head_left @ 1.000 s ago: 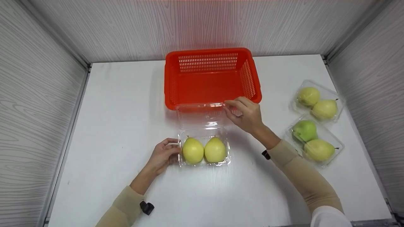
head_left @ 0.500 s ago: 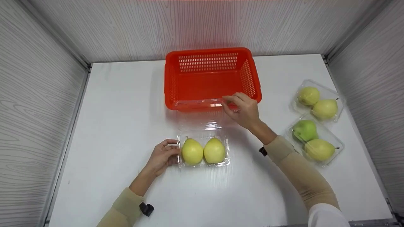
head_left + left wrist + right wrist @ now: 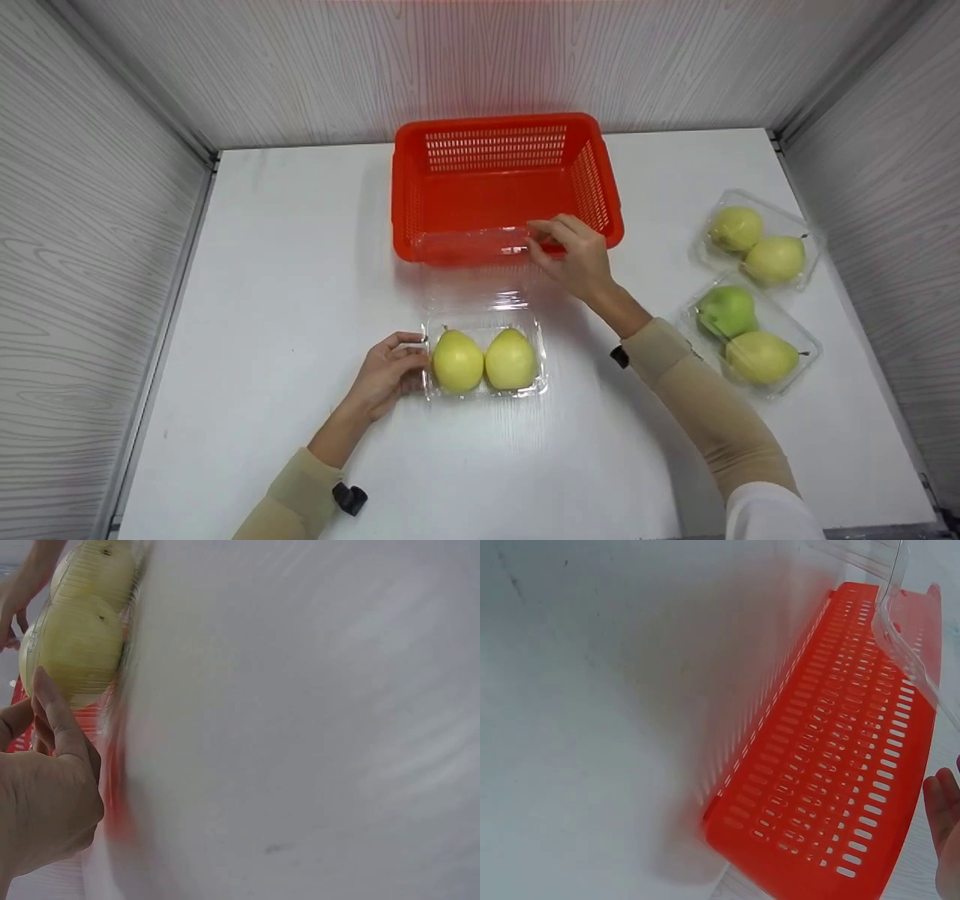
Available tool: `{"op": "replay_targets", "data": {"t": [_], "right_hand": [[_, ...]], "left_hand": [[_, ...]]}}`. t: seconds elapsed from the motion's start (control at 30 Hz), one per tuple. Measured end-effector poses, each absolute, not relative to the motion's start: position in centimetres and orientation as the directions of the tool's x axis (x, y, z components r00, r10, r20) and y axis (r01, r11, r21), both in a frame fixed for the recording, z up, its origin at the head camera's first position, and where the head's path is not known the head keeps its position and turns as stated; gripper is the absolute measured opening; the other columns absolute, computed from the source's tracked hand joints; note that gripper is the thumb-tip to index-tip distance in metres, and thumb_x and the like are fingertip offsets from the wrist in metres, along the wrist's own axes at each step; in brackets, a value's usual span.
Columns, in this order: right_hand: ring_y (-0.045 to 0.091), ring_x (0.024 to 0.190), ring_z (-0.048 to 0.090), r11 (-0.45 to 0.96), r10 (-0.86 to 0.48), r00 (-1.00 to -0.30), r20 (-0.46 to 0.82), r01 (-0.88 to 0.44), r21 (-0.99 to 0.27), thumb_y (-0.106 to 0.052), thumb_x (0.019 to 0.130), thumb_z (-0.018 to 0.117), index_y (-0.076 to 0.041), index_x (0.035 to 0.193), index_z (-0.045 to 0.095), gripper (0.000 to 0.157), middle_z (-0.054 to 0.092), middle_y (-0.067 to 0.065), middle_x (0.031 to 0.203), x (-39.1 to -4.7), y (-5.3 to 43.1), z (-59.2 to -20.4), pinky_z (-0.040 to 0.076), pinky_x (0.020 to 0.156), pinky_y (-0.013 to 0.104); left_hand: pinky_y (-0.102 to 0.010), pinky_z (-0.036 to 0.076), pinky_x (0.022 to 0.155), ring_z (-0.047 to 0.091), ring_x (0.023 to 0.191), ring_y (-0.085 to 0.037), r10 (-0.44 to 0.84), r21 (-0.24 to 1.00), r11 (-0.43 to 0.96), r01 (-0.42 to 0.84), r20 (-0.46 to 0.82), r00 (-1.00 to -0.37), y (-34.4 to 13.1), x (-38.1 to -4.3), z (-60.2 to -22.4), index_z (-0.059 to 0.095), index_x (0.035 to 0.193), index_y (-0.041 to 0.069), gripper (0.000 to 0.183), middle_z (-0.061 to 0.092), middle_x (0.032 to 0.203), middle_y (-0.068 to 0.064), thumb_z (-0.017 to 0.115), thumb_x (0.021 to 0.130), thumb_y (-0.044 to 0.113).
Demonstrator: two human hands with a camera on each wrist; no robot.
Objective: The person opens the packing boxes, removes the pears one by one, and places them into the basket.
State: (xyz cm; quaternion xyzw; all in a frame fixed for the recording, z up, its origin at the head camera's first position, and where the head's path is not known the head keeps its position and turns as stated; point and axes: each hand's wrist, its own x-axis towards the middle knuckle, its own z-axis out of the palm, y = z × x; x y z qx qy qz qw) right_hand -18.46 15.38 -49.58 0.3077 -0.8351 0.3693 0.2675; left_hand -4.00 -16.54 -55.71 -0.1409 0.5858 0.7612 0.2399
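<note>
In the head view, a clear plastic clamshell container (image 3: 541, 375) stands on the table with its lid (image 3: 469, 251) raised. Two yellow pears, a left one (image 3: 457, 361) and a right one (image 3: 511, 360), lie side by side in its base. My left hand (image 3: 381, 375) holds the container's left edge between thumb and fingers; the left wrist view has this hand (image 3: 56, 795) close beside a pear (image 3: 79, 649). At the lid's far right corner, my right hand (image 3: 576, 259) pinches the edge. Only part of that hand (image 3: 946, 832) shows in the right wrist view, near the lid (image 3: 900, 637).
A red slotted basket (image 3: 495, 202) stands behind the container, and the raised lid overlaps its front rim. At the right lie two more clear containers, a far one (image 3: 799, 225) and a nearer one (image 3: 796, 375), each with two pears. Wood-grain panels (image 3: 480, 67) enclose the table.
My right hand has moved away from me and slightly left, swinging the lid further back over the basket's front rim. The left hand and the container's base have hardly moved.
</note>
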Motion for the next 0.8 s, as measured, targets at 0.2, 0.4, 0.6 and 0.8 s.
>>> {"op": "replay_targets", "data": {"t": [0.2,0.4,0.6,0.8], "right_hand": [[0.026,0.084,0.078,0.531,-0.301,-0.688,0.661,-0.696,-0.483,-0.012,0.091,0.082,0.001,0.111,0.077,0.024,0.075,0.016,0.093,-18.4,15.4,-49.7,0.068,0.076,0.038],[0.027,0.090,0.078,0.524,-0.297,-0.680,0.671,-0.703,-0.481,-0.014,0.090,0.083,0.000,0.114,0.076,0.028,0.074,0.016,0.098,-17.8,15.6,-49.2,0.068,0.078,0.039],[0.027,0.094,0.074,0.541,-0.287,-0.676,0.678,-0.699,-0.468,-0.014,0.088,0.084,-0.001,0.117,0.075,0.033,0.073,0.015,0.104,-16.9,15.8,-48.4,0.067,0.079,0.040],[0.027,0.101,0.073,0.495,-0.310,-0.693,0.651,-0.702,-0.511,-0.018,0.086,0.086,-0.002,0.123,0.073,0.042,0.071,0.015,0.110,-15.4,15.7,-47.4,0.067,0.083,0.040]], "left_hand": [[-0.024,0.059,0.063,0.067,0.071,-0.010,0.193,0.823,-0.203,-0.531,-0.498,-0.845,-16.5,-4.0,-55.7,0.052,0.128,0.007,0.036,0.070,0.092,0.004,0.066,0.097,-0.001],[-0.024,0.060,0.063,0.068,0.070,-0.010,0.185,0.815,-0.208,-0.541,-0.510,-0.840,-16.5,-3.9,-55.6,0.053,0.127,0.008,0.035,0.070,0.091,0.004,0.067,0.096,-0.001],[-0.024,0.059,0.062,0.068,0.070,-0.010,0.176,0.812,-0.216,-0.542,-0.514,-0.840,-16.4,-3.9,-55.7,0.053,0.126,0.007,0.034,0.072,0.091,0.003,0.068,0.096,-0.001],[-0.024,0.060,0.061,0.068,0.068,-0.010,0.185,0.811,-0.223,-0.541,-0.510,-0.840,-16.5,-3.9,-55.9,0.053,0.125,0.006,0.033,0.071,0.089,0.004,0.067,0.096,-0.001]]}}
